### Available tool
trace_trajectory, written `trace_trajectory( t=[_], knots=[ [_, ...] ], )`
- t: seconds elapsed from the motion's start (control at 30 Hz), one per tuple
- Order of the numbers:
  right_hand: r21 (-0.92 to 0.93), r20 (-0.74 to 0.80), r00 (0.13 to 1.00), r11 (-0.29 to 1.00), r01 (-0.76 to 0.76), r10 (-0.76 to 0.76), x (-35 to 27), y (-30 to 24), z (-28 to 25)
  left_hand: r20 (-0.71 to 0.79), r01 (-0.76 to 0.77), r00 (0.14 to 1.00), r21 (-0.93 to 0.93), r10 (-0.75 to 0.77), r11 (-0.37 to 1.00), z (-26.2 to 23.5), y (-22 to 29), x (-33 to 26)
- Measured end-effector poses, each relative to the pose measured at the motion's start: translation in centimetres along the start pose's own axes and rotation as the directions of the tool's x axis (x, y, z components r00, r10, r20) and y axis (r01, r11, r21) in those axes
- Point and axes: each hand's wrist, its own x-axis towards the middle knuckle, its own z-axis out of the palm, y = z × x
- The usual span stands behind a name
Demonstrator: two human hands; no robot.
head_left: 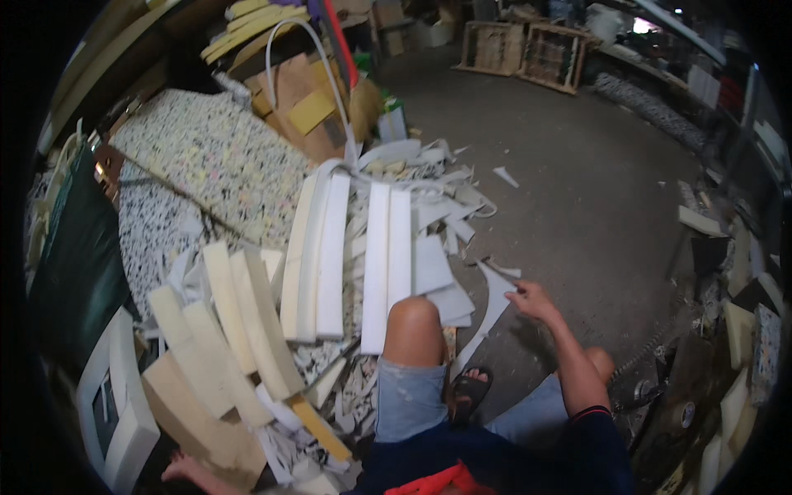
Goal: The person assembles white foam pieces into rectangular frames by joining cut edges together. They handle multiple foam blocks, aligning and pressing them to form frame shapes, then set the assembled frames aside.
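Between the fingers of my right hand is the edge of a thin, curved white foam strip, which hangs down toward my sandalled foot. My left hand is low at the left, with its fingers apart and nothing seen in them. It is nearest to a tan foam sheet and a white foam frame. In front of my knee stand long white foam blocks. Cream foam blocks lie to their left.
White foam offcuts are heaped ahead. Speckled foam slabs lean at the far left, beside a dark green sack. A broom stands at the back. Wooden frames lie on the grey floor. More foam scraps line the right side.
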Motion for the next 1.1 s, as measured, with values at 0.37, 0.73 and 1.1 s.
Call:
trace_trajectory(
  t=[0.37, 0.73, 1.1],
  knots=[
    [-0.005, 0.039, 0.998, 0.999, 0.045, -0.045, -6.7, -6.9, -4.1, 0.971, -0.613, 0.232, 0.197, -0.065, 0.765, -3.5, -15.4, -38.9],
    [-0.235, 0.095, 0.995, 0.971, 0.036, -0.013, -11.2, -4.9, -6.5, 0.935, -0.544, -0.261, 0.061, -0.238, 0.837, -4.0, -15.2, -57.1],
    [-0.219, 0.177, 0.983, 0.972, 0.082, -0.043, -12.5, -4.6, -7.5, 0.920, -0.524, -0.237, 0.149, -0.311, 0.839, -2.5, -15.2, -63.3]
  ],
)
